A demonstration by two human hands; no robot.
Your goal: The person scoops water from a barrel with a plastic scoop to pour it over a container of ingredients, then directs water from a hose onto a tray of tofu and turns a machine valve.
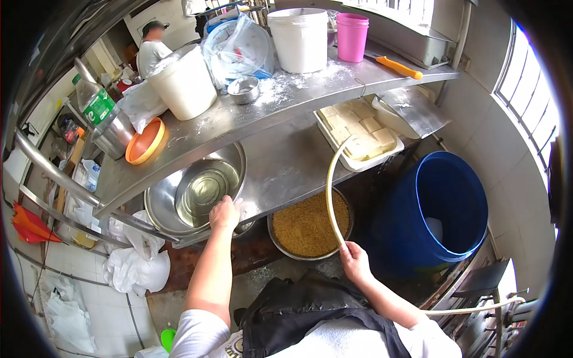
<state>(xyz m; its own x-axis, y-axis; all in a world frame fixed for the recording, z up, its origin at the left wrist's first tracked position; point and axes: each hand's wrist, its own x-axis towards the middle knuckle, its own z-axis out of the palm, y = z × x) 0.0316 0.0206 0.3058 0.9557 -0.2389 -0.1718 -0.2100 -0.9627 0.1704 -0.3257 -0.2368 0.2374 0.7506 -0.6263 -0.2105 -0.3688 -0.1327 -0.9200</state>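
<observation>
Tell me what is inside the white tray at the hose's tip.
The white tray holds pale blocks; the hose in the right hand ends over them. Whatever lies beneath the blocks is covered and cannot be seen.

Two-level metal bench (222, 130), pretty dusty on top with white powder (279, 89). Up there: two white buckets (298, 45), a pink cup (352, 39), a small metal bowl (245, 95) and an orange-handled knife (399, 67). Lower shelf (277, 143) has a big metal bowl (159, 200) plus a white tub (377, 158).
</observation>
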